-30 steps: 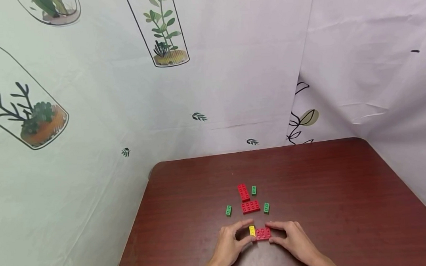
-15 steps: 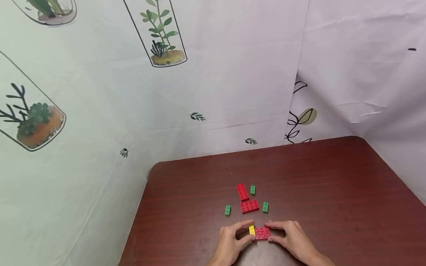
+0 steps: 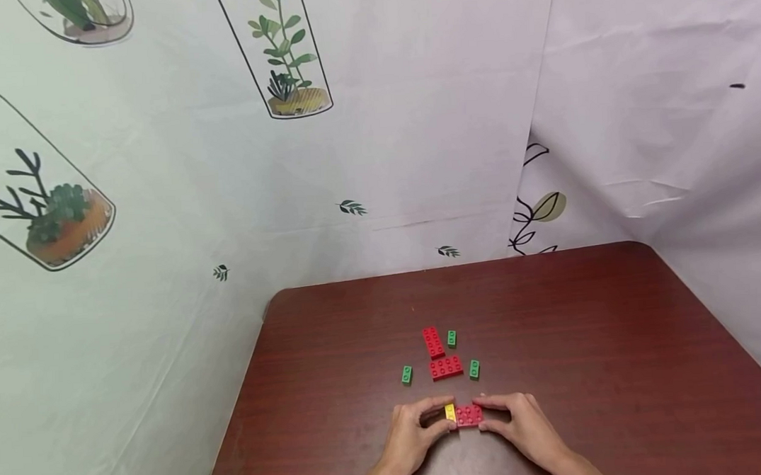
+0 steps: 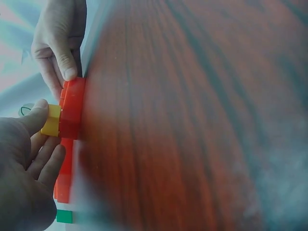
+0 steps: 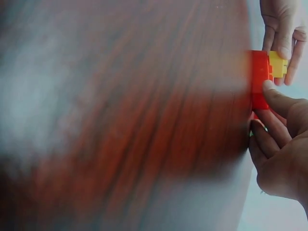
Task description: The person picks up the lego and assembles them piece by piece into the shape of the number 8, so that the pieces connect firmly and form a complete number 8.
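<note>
Near the front of the table, a yellow toy building brick (image 3: 450, 411) with two studs sits on top of the left end of a red building brick (image 3: 469, 416). My left hand (image 3: 405, 435) pinches the yellow brick between thumb and fingers. The right end of that red brick is gripped by my right hand (image 3: 527, 426), thumb at the near side and fingers at the far side. Seen from the left wrist, the yellow brick (image 4: 52, 120) stands above the red brick (image 4: 72, 108), which is down at the table surface.
Two more red bricks lie just beyond the hands, one crosswise (image 3: 446, 368) and one lengthwise (image 3: 433, 342). Three small green bricks are spread around them: a left one (image 3: 407, 375), a right one (image 3: 474, 369) and a far one (image 3: 451, 339). A plant-print cloth (image 3: 387, 237) hangs behind the table (image 3: 583, 342).
</note>
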Motion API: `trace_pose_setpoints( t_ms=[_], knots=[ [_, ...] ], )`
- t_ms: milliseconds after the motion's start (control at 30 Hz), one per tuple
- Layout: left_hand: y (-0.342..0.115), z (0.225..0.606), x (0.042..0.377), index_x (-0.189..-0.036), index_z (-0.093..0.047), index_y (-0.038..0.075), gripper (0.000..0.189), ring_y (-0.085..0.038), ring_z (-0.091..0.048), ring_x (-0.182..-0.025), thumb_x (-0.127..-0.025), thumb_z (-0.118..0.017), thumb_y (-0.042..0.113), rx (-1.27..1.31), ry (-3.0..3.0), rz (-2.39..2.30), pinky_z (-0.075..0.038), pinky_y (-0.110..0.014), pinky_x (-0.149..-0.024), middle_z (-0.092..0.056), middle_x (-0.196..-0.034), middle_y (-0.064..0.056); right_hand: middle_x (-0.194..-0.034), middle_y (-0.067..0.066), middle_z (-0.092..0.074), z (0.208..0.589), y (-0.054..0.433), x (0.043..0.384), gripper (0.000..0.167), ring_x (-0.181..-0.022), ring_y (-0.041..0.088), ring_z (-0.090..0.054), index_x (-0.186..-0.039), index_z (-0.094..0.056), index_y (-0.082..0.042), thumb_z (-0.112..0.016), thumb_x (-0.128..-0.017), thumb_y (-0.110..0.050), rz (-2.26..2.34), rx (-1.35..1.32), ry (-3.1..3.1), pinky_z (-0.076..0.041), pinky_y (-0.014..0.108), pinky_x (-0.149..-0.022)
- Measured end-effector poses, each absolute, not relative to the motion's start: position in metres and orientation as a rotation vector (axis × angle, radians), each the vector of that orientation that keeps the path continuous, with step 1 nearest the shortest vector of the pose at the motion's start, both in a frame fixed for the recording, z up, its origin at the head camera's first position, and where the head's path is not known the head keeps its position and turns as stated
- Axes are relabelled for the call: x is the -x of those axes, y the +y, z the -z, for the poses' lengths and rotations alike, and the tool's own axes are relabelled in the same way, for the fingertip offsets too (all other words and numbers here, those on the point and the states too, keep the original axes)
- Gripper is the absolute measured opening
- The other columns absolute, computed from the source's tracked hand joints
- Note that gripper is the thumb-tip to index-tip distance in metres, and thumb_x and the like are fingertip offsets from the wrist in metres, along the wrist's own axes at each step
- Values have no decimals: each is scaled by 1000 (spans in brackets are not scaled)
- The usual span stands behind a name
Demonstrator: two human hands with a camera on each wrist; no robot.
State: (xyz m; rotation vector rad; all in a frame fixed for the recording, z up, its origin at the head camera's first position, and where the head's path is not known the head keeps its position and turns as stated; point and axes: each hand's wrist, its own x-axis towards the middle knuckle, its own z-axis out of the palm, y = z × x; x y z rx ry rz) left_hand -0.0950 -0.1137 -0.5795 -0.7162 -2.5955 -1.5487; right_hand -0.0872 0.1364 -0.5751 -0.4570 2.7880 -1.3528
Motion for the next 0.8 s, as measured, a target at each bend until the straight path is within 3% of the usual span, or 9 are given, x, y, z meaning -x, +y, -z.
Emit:
trace_pose_setpoints(
  t_ms=[800],
  knots=[
    [-117, 577, 100, -123, -80, 14, 36, -5, -71, -108, -90, -85, 26, 882, -2625, 1281, -58, -19, -85, -79, -114, 5, -114, 10, -80, 579, 138, 88, 38, -107, 32, -76, -117, -83, -11, -93, -81, -19, 1355, 500, 2792, -62, 41, -85]
  ],
)
